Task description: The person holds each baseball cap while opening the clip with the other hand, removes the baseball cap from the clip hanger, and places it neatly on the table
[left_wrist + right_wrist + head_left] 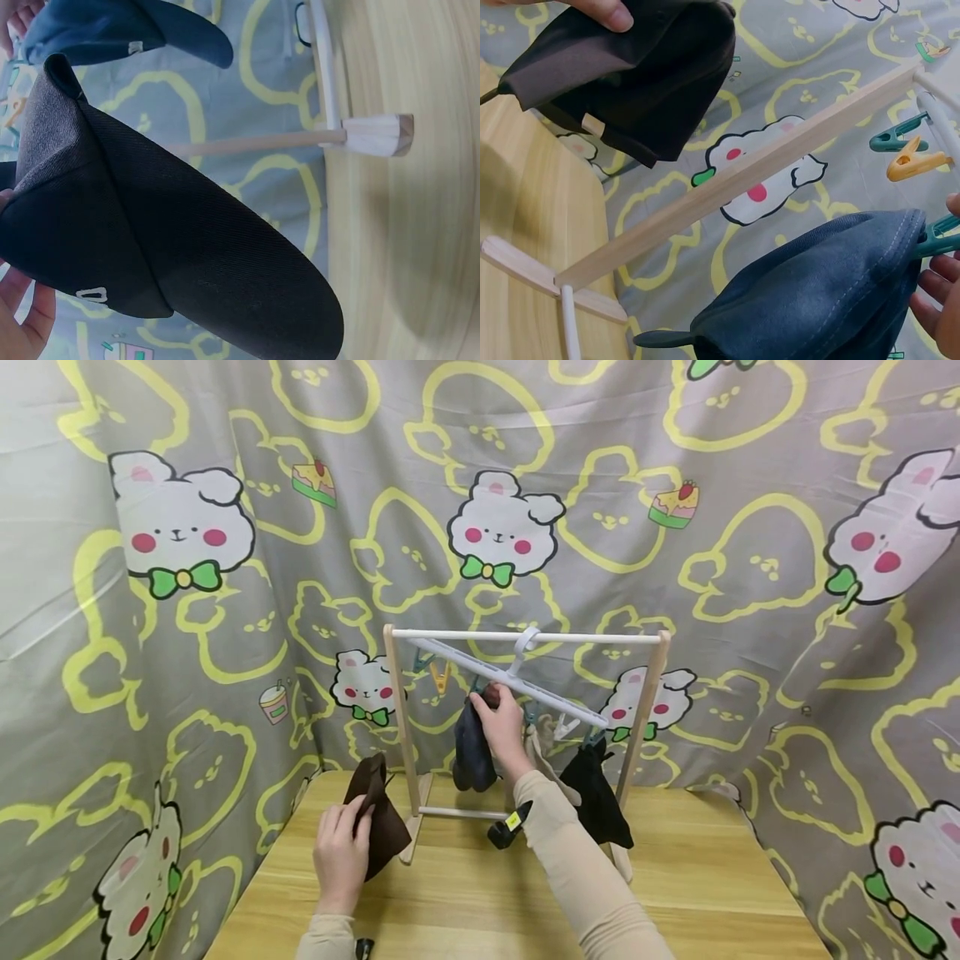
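My left hand (341, 856) holds a dark brown cap (381, 835) by its crown, left of a small wooden rack. In the left wrist view, the brim of this cap (225, 247) points down and to the right. My right hand (504, 727) is up at the pale clip hanger (465, 657). In the right wrist view, its fingers (935, 289) and thumb pinch a green clothespin (941, 238) at the edge of a dark blue cap (810, 292), which hangs beneath the hanger.
The hanger hooks over the rack's white top bar (457, 634) and slants. A beige item (542, 743) and a black item (596, 793) hang on its right half. An orange clothespin (440, 677) hangs at left. The rack stands on a wooden table (480, 893) before a patterned curtain (405, 460).
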Demonstrator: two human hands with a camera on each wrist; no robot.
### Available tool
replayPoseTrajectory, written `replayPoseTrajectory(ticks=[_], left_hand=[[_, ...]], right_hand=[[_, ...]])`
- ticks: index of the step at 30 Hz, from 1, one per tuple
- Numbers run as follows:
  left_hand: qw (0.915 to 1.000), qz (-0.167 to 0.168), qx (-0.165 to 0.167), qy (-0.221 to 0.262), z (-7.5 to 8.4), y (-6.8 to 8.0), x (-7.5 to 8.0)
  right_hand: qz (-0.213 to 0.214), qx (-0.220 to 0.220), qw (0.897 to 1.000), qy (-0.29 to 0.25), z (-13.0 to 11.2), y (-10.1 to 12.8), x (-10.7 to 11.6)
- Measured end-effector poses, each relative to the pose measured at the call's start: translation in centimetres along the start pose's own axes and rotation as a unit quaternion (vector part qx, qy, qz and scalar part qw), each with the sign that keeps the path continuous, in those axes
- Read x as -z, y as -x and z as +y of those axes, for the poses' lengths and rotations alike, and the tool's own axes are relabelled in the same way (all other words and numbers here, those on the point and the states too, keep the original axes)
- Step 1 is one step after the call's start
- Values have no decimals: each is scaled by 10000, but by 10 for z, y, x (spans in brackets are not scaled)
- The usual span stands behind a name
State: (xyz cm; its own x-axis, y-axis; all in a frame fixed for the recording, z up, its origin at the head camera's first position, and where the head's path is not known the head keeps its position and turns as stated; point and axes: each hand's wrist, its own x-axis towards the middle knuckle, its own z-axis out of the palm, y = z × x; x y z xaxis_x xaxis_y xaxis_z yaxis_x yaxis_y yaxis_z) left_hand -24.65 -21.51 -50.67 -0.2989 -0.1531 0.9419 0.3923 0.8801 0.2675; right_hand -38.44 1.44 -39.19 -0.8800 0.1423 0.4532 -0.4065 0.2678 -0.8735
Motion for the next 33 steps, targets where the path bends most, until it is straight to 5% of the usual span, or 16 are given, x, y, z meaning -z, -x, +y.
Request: replayPoseTrajectory(ticks=[15, 33], left_hand=[[9997, -138, 57, -176, -15, 11, 11], [9940, -884, 117, -634, -32, 19, 20]], right_hand=[[-25, -118, 9999, -34, 2, -2, 1], [24, -52, 9999, 129, 4, -4, 2]])
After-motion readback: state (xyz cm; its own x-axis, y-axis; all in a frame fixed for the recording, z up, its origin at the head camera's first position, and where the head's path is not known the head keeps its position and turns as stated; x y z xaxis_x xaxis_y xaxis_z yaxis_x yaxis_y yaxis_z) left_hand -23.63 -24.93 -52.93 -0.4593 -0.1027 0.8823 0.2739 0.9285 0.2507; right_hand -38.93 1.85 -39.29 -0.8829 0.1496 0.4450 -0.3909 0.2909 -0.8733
